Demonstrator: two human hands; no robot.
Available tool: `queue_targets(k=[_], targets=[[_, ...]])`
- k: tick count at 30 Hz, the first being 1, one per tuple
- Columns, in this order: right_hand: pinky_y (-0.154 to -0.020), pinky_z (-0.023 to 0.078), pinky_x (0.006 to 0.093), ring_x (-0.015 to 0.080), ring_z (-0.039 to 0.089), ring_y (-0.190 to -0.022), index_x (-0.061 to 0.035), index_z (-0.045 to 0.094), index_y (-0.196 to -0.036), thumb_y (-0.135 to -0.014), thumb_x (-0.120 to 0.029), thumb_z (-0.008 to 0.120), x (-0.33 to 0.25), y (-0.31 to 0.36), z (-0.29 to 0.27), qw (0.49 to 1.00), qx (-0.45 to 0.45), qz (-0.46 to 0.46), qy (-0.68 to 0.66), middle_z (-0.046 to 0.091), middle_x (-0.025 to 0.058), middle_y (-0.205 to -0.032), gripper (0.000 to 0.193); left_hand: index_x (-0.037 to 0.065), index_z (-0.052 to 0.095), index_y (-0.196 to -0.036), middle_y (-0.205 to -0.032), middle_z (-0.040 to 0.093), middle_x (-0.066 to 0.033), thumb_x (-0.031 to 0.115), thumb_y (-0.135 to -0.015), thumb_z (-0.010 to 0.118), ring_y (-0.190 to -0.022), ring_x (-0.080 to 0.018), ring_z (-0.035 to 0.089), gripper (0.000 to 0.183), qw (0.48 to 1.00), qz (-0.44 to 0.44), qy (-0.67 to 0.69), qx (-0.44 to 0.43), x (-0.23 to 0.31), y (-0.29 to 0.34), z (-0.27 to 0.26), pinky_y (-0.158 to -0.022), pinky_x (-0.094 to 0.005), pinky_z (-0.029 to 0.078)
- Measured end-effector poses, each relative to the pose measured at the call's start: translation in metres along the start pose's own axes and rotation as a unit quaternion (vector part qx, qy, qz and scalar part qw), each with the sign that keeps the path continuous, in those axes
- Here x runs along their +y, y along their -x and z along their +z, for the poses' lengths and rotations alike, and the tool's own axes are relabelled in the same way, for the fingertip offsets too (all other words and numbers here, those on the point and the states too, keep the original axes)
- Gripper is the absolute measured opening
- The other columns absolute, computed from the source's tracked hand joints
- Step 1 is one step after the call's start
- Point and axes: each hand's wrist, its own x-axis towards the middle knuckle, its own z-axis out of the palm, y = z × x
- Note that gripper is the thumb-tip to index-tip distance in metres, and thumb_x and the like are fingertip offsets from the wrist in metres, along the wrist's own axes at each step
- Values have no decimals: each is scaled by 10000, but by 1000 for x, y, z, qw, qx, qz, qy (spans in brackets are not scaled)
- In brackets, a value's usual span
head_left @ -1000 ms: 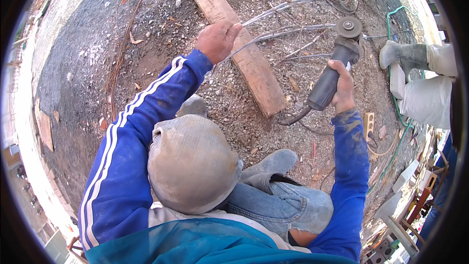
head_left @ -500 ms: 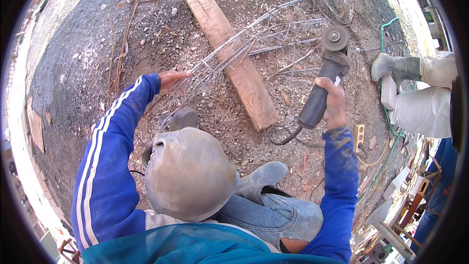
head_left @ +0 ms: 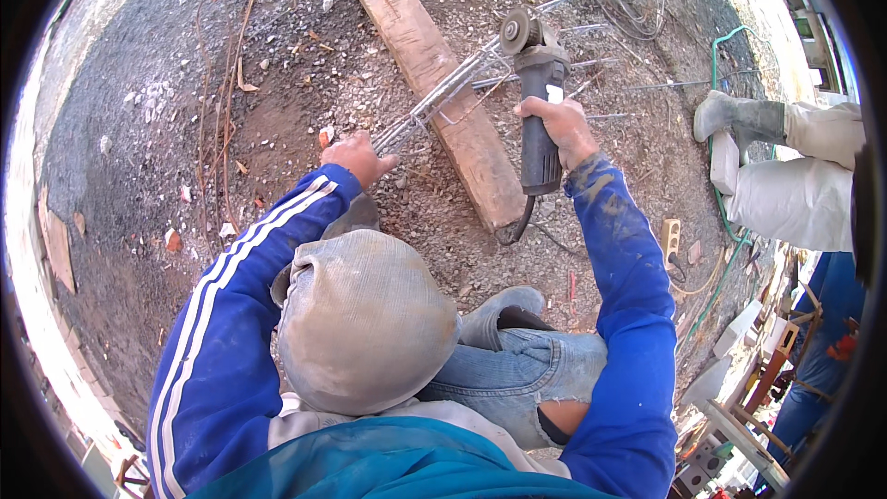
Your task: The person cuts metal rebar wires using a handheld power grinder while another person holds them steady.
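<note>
My left hand is closed around the near end of a bundle of thin steel rebar rods. Small wire stirrups show along the bundle, whose far part lies across a wooden plank. In my right hand is an angle grinder, gripped by its dark body with the disc end pointing away from me. Its disc sits over or beside the rods past the plank; whether it touches them I cannot tell. The grinder's cord hangs from its near end beside the plank.
My bent knee in worn jeans is close below my left hand. At the right are another person's boot and pale trousers, a green hose and a power strip. Rusty rods lie left on the gravel; wire coils lie far right.
The grinder has moved left, over toward the rods. My left hand has shifted slightly right, and the rods are now drawn together into a tighter bundle.
</note>
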Motion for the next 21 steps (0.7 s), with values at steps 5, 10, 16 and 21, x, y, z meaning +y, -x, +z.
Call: queue_targets(k=[5, 10, 16, 21], targets=[[-473, 476, 330, 179, 588, -516, 23, 653, -752, -649, -181, 793, 13, -35, 19, 997, 33, 37, 56, 620, 76, -683, 268, -5, 576, -1159, -1114, 691, -193, 668, -850, 588, -1065, -333, 670, 741, 1000, 9, 1, -20, 8, 5, -6, -919, -457, 486], [-482, 480, 345, 180, 591, -519, 34, 657, -750, -624, -172, 797, 4, -39, 30, 997, 27, 39, 67, 626, 80, -689, 279, -3, 579, -1142, -1098, 697, -185, 660, -845, 603, -1050, -333, 676, 727, 1000, 12, 19, -9, -1, 3, 0, -917, -467, 483], [-502, 497, 340, 195, 622, -551, 53, 667, -754, -602, -219, 805, 12, -55, 27, 980, 64, 8, 186, 645, 100, -680, 340, -1, 580, -1115, -1007, 718, -187, 631, -858, 607, -969, -339, 703, 683, 1000, 20, 16, 1, 5, 8, -5, -877, -482, 492], [-551, 530, 349, 207, 660, -608, 100, 677, -781, -556, -297, 823, 10, -64, 29, 940, 101, -9, 324, 675, 140, -726, 479, -10, 576, -1110, -967, 718, -208, 657, -848, 597, -924, -362, 709, 717, 999, 32, 24, 5, 0, 6, -4, -829, -465, 530]])
